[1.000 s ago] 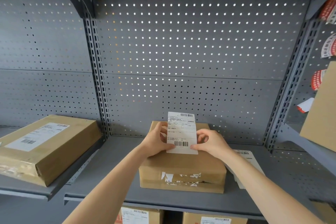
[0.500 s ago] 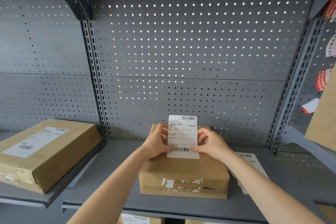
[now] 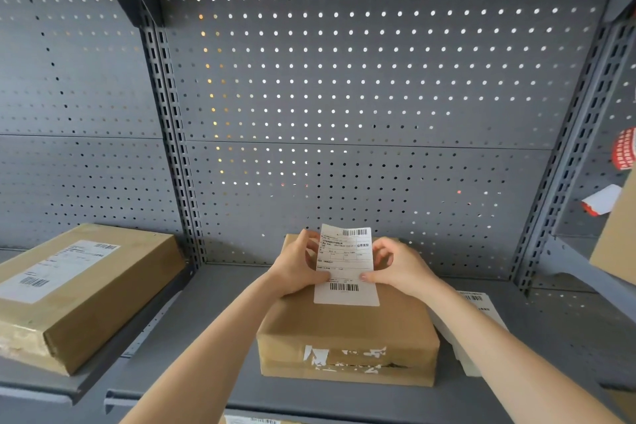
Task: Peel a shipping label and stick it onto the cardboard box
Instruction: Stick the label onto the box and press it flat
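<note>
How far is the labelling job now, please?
Done: nothing is stuck yet; the middle cardboard box has a bare top. In hand: left hand and right hand pinch the shipping label above it. Left: peeling the backing and pressing it down.

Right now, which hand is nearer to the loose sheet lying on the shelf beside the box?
Right. The right hand holds the label just left of that sheet; the left hand is farther left.

A white label [image 3: 346, 265] with black barcodes, a brown cardboard box [image 3: 347, 330], a grey perforated back panel [image 3: 344, 79].
</note>
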Available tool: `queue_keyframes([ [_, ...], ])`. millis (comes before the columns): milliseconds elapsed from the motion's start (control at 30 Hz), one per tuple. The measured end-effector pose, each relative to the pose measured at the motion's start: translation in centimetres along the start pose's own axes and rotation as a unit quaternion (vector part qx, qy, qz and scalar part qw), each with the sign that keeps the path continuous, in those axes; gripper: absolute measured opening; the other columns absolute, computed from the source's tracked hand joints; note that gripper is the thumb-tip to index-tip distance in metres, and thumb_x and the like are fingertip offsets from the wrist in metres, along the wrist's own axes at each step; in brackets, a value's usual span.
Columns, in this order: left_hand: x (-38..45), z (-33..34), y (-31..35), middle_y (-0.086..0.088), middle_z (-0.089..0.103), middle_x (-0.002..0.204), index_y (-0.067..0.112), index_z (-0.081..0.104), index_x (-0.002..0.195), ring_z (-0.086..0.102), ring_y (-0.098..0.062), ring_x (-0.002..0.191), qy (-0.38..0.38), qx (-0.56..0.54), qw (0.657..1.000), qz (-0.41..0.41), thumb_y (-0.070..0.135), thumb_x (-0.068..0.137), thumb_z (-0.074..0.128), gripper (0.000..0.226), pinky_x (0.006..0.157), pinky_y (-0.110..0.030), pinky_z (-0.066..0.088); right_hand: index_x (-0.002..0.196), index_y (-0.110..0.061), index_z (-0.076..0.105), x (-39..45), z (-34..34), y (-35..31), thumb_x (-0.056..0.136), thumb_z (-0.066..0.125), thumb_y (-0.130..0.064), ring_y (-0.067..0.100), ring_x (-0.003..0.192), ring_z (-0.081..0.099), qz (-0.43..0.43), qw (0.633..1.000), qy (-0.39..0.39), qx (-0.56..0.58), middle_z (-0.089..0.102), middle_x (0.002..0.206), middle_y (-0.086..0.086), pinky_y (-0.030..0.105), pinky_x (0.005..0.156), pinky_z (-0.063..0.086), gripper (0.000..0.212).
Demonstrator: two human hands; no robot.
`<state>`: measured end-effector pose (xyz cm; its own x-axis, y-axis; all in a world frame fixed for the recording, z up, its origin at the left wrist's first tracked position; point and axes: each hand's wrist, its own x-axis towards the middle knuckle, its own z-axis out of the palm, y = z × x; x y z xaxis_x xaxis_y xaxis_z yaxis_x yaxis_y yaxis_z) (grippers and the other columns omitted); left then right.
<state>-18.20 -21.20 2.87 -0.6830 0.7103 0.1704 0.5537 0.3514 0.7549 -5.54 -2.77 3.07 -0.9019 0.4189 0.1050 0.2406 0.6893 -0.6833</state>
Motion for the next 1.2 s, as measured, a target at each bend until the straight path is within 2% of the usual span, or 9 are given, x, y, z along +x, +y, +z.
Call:
queue_keyframes([
  [133,0.8,0.1,-0.4,0.008,0.051,0.105,0.028,0.041,0.112,0.052,-0.007,0.082,0.009,-0.007,1.0,-0.006,0.014,0.069,0.075,0.057,0.071,-0.015,0.043,0.095,-0.032,0.057,0.8,-0.1,0.1,0.067,0.08,-0.041,0.003,0.086,0.055,0.007,1.0,0.018,0.007,0.061,0.091,-0.014,0.029,0.075,0.046,0.038],
  [233,1.4,0.1,-1.0,0.003,0.053,0.111,0.033,0.041,0.109,0.054,-0.009,0.084,0.007,-0.008,1.0,-0.015,0.016,0.067,0.076,0.058,0.074,-0.019,0.044,0.092,-0.034,0.057,1.4,0.1,0.3,0.066,0.08,-0.043,0.006,0.087,0.057,0.009,1.0,0.016,0.006,0.062,0.091,-0.013,0.032,0.078,0.047,0.036],
  [333,1.8,0.0,-1.3,0.002,0.054,0.112,0.035,0.042,0.107,0.055,-0.009,0.084,-0.003,-0.011,1.0,-0.019,0.019,0.063,0.078,0.059,0.076,-0.022,0.045,0.092,-0.035,0.057,1.6,0.0,0.4,0.065,0.081,-0.041,0.006,0.087,0.056,0.01,1.0,0.003,0.009,0.063,0.092,-0.013,0.03,0.075,0.045,0.037],
  [533,2.4,0.0,-1.7,0.004,0.057,0.109,0.031,0.042,0.11,0.055,-0.009,0.085,-0.003,-0.003,1.0,-0.01,0.021,0.067,0.076,0.055,0.079,-0.027,0.049,0.096,-0.028,0.06,2.0,-0.2,0.0,0.071,0.079,-0.036,0.0,0.082,0.054,0.006,1.0,0.013,0.024,0.061,0.091,-0.014,0.022,0.064,0.038,0.033],
  [833,2.7,-0.3,-1.7,0.008,0.06,0.105,0.028,0.046,0.11,0.056,-0.015,0.093,-0.008,0.016,1.0,-0.006,0.022,0.07,0.076,0.05,0.085,-0.035,0.052,0.093,-0.028,0.06,2.6,0.0,0.1,0.07,0.08,-0.037,0.005,0.083,0.057,0.011,1.0,0.009,0.006,0.061,0.09,-0.014,0.022,0.064,0.04,0.032],
  [1067,3.2,-0.6,-1.8,0.011,0.062,0.099,0.027,0.05,0.105,0.057,-0.02,0.092,0.007,0.015,1.0,0.002,0.022,0.074,0.073,0.039,0.086,-0.04,0.05,0.095,-0.026,0.062,3.3,-0.1,-0.2,0.074,0.078,-0.035,0.005,0.084,0.058,0.018,1.0,0.013,0.022,0.063,0.09,-0.012,0.023,0.066,0.042,0.029],
  [1200,3.6,-0.6,-2.1,0.011,0.061,0.099,0.028,0.049,0.104,0.057,-0.018,0.089,0.001,0.024,1.0,0.004,0.022,0.072,0.075,0.042,0.085,-0.039,0.05,0.096,-0.022,0.062,3.5,-0.1,-0.2,0.075,0.078,-0.033,0.003,0.073,0.054,0.012,1.0,0.006,0.01,0.061,0.084,-0.011,0.018,0.059,0.036,0.029],
])
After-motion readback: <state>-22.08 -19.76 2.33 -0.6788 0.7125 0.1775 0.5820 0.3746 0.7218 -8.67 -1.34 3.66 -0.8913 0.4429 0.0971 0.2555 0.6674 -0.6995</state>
